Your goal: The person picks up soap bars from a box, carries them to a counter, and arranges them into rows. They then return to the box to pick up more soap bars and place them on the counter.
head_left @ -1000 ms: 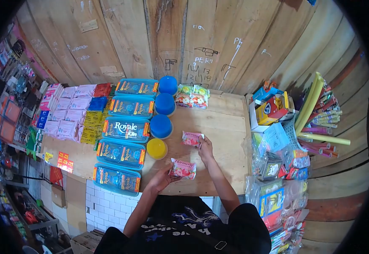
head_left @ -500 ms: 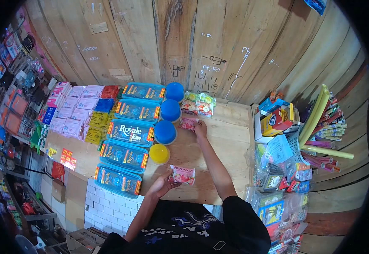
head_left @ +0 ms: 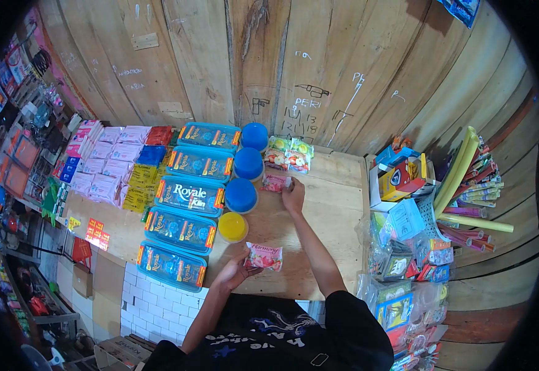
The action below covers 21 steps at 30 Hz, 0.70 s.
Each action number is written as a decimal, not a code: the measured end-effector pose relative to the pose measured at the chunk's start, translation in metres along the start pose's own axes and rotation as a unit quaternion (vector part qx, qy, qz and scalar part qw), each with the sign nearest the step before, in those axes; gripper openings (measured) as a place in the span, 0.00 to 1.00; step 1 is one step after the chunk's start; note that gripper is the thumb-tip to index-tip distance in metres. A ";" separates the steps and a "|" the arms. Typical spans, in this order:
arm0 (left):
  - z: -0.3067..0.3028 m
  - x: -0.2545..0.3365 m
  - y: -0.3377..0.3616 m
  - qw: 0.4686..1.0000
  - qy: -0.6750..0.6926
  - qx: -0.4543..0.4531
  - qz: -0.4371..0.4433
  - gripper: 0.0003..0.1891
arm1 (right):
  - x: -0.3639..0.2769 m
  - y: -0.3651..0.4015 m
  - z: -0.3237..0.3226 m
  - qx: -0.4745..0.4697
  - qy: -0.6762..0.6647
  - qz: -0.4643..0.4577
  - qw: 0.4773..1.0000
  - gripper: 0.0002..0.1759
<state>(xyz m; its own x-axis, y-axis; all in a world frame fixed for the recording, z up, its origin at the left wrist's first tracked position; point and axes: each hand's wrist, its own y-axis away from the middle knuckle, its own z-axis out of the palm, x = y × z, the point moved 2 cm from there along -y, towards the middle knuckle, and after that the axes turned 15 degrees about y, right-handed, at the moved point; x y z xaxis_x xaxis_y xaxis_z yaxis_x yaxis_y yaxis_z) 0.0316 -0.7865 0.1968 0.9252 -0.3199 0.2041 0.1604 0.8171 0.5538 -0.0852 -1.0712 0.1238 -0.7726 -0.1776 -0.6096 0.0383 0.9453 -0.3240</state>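
My left hand [head_left: 235, 271] grips the left end of a pink soap pack [head_left: 264, 256] with fruit pictures, near the table's front edge. Farther back, my right hand [head_left: 293, 196] has its fingers closed at the right end of a second pink soap pack [head_left: 273, 183], which lies beside the blue-lidded tubs. Just behind that pack are several green-and-white packs with fruit pictures [head_left: 298, 161], set close together. The blue-lidded tub [head_left: 241, 195] and the yellow-lidded tub [head_left: 233, 227] stand left of my hands.
Blue Royale packs [head_left: 189, 195] form a column left of the tubs on the wooden table [head_left: 337, 216]. Pink packs [head_left: 104, 165] and yellow packs [head_left: 144, 185] lie farther left. Boxes [head_left: 405, 179], a basket [head_left: 430, 213] and bagged goods crowd the right side. A plank wall stands behind.
The rear pink soap pack and my right hand have shifted very slightly. My left hand keeps its pack in nearly the same place, tilted a little differently.
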 end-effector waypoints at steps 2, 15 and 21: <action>0.000 0.000 0.000 1.000 0.003 0.001 0.000 0.17 | -0.010 0.010 -0.011 0.033 0.047 -0.066 0.996 0.22; -0.007 0.001 0.002 1.000 -0.007 -0.012 -0.001 0.18 | -0.026 0.023 -0.009 -0.043 0.116 -0.237 0.964 0.21; -0.006 0.001 0.005 1.000 -0.008 -0.005 0.004 0.19 | -0.031 0.007 0.002 -0.065 0.117 -0.206 0.969 0.19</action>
<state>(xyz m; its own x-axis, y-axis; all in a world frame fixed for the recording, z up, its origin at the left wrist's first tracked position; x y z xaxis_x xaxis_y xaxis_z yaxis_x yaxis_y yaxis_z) 0.0354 -0.7794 0.1947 0.9211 -0.3201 0.2217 0.1558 0.8248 0.5436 -0.0594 -1.0598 0.1390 -0.8282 -0.4954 -0.2620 -0.3733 0.8363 -0.4015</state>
